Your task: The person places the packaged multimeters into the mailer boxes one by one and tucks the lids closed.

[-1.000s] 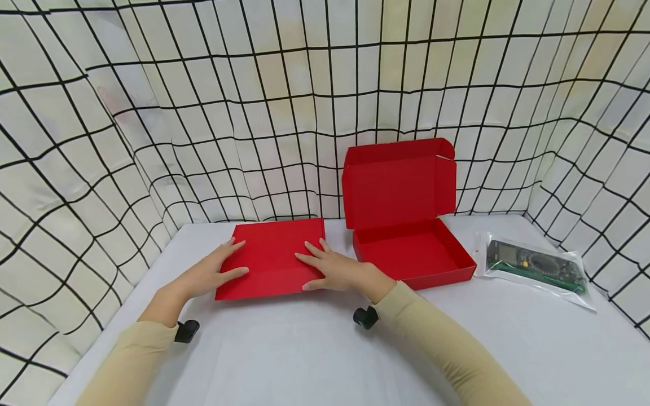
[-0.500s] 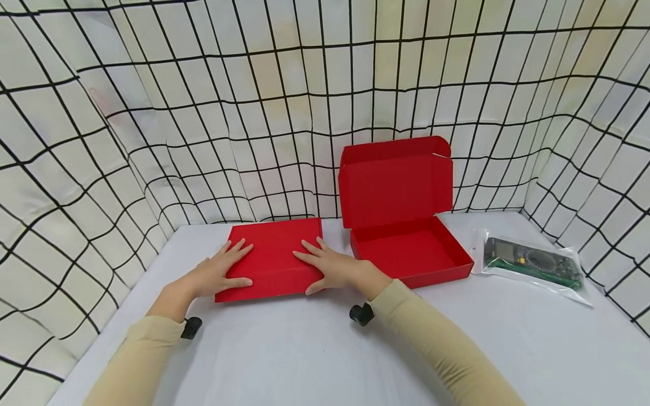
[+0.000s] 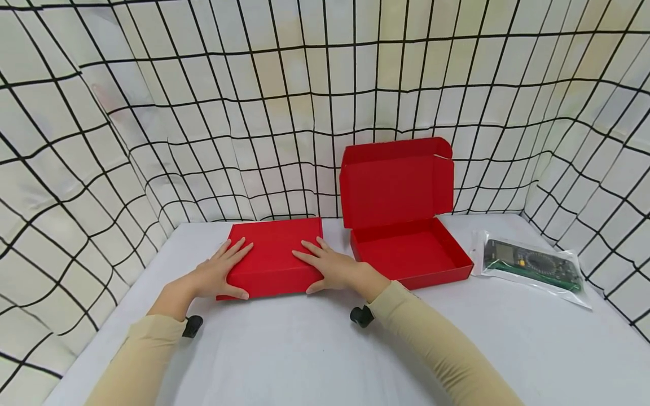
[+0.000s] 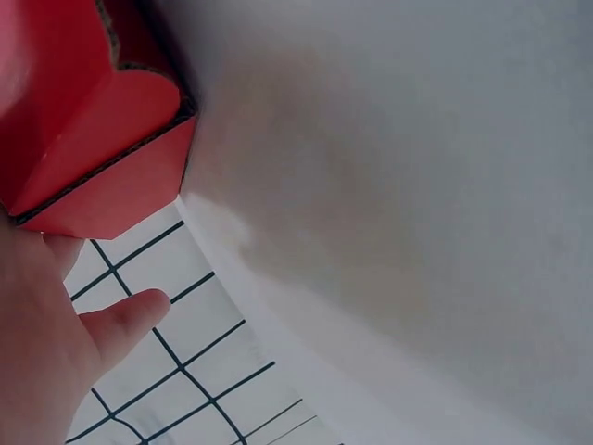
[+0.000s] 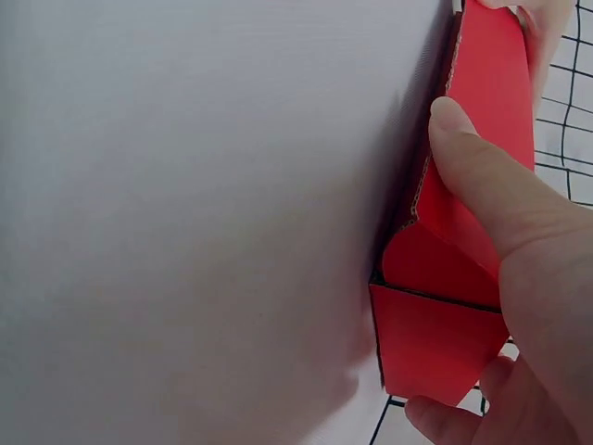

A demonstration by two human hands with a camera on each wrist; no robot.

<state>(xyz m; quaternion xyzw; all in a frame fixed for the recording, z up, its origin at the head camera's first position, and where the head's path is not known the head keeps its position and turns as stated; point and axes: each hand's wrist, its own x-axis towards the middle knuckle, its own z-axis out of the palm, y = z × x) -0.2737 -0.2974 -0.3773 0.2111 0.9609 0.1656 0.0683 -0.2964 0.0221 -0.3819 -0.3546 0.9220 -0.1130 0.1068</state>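
Both hands on the near-left work, I'm on the closed-over box (image 3: 274, 248), sitting on the white table (image 3: 284, 349) toward its far edge. My left hand (image 3: 215, 275) is spread wide across one end, thumb down by the front; my right hand (image 3: 337, 269) mirrors it at the other end. No tight grip on either side: fingers splayed on the lid (image 3: 276, 234), right thumb (image 5: 482, 171) laid along the front flap (image 5: 491, 88). So, where are we? The lid is down, I'd call that part done. The flap is folded down over the front, and from the right wrist I see its raw edge and a curved side ear outside the wall, so I judge it isn't tucked in. That's the bit left on this one. Left wrist gives me the same at its corner, though I can't tell how firmly those fingers press. Over to the right, the open box (image 3: 442, 276) stands with its raised cover (image 3: 396, 189) upright behind it; nothing closed there. Further right, the meter (image 3: 533, 262) lies in its clear bag (image 3: 585, 299), outside both boxes, untouched by either hand.
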